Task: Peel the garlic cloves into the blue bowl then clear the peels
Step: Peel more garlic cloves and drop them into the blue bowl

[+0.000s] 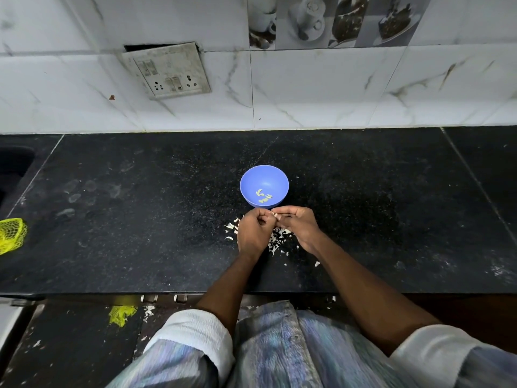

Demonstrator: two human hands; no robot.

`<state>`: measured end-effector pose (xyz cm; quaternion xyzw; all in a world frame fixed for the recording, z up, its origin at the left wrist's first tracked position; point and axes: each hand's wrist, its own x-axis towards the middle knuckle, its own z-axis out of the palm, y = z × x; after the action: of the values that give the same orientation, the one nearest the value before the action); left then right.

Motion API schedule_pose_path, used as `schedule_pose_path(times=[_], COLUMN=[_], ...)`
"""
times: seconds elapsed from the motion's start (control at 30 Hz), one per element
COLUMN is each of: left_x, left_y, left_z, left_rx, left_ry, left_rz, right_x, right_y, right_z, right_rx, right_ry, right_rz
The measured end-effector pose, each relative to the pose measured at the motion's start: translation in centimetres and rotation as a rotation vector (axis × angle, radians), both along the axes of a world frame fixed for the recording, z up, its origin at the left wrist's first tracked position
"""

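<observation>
Both forearms reach forward over the near edge of the black surface (140, 219), sleeves rolled above the elbows, and the hands meet just in front of the blue bowl (264, 175). Left hand (253, 233): back of hand up, fingers curled inward toward the right hand. Right hand (298, 224): fingers curled, thumb side turned toward the left hand. The fingertips of both hands close together on a small pale garlic clove (275, 215), mostly hidden by the fingers; only a light tip shows between them, so its long axis and pointing direction cannot be told.

Count: one blue bowl, upright, opening up, standing on the surface just beyond the hands. Peeled cloves (264, 198) in the bowl: about six small pale-green pieces, lying near the front wall; exact count unsure at this size. They are elongated and lie at mixed angles, one curved piece uppermost.

Peels (275, 242): many white scraps, too many to count, scattered on the surface under and around both hands, a few strays nearer the edge.

One yellow mesh bag (11, 236) at the far left of the surface; a second yellow mesh scrap (121, 313) lies on the floor below.
</observation>
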<state>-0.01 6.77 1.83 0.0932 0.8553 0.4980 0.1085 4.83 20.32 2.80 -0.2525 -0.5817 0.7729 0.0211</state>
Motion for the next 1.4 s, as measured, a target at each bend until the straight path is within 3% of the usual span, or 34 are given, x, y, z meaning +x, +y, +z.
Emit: schedule_pose_path(times=[0.2, 0.6, 1.0, 1.2, 1.4], left_x=[0.0, -0.4, 0.2, 0.6, 0.7], left_y=[0.0, -0.6, -0.6, -0.6, -0.4], left_z=[-0.1, 0.1, 0.9, 0.9, 1.1], left_rx=[0.069, 0.000, -0.075, -0.250, -0.328], left_ry=[-0.046, -0.033, 0.095, 0.172, 0.206], left_rz=[0.013, 0.077, 0.003, -0.103, -0.061], right_x=[-0.2, 0.1, 0.3, 0.4, 0.6], right_y=[0.4, 1.2, 0.8, 0.5, 0.3], right_z=[-0.1, -0.1, 0.3, 0.3, 0.3], right_rx=[-0.080, -0.028, -0.005, 0.115, 0.136], right_ry=[-0.048, -0.108, -0.099, -0.102, -0.051], right_rz=[-0.015, -0.085, -0.101, -0.059, -0.030])
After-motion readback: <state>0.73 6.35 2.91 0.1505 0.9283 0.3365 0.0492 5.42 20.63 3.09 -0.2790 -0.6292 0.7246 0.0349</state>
